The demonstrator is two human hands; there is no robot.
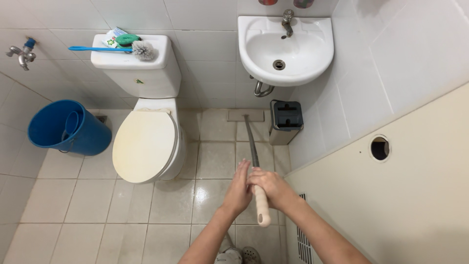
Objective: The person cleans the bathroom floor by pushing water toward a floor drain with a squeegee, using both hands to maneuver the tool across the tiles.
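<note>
A flat mop with a metal pole (pixel 250 142) and a beige grip end reaches from my hands to its flat head (pixel 245 115) on the tiled floor below the sink. My right hand (pixel 269 187) is wrapped around the pole just above the beige grip. My left hand (pixel 240 188) presses against the pole from the left side with fingers stretched up, touching the right hand. Both arms come in from the bottom of the view.
A white toilet (pixel 145 144) with lid shut stands left, a blue brush (pixel 112 49) and green sponge on its tank. A blue bucket (pixel 66 128) sits far left, a wall sink (pixel 285 49) above, a grey mop bucket (pixel 286 122) below it, a beige door (pixel 405 195) right.
</note>
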